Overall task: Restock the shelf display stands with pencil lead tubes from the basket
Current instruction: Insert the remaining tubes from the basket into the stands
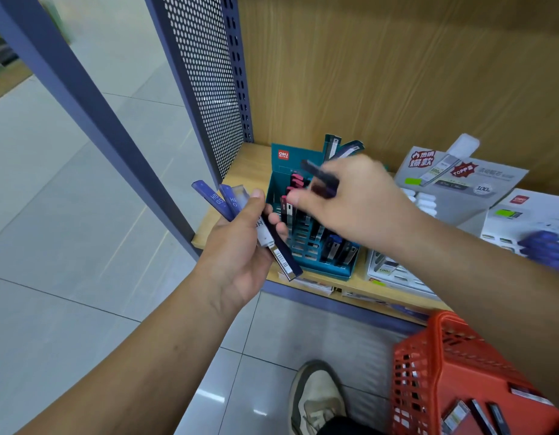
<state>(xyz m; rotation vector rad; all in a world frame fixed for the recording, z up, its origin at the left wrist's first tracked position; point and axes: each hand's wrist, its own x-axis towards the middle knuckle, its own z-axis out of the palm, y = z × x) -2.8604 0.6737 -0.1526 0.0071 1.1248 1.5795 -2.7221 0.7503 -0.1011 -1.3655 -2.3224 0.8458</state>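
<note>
My left hand (240,246) grips a fanned bundle of blue pencil lead tubes (220,199), thumb on top, just left of the teal display stand (315,268) on the wooden shelf (246,171). My right hand (350,199) hovers over the stand's slots and pinches one dark tube (319,174), which is blurred. The stand holds several tubes with pink, dark and blue caps. At the bottom right the red basket (429,372) hangs under my right forearm with several tubes lying inside.
White display boxes (460,177) and a white stand (394,271) with more lead tubes sit to the right on the shelf. A perforated blue metal panel (206,73) closes the shelf's left end. My shoe (315,400) stands on the tiled floor below.
</note>
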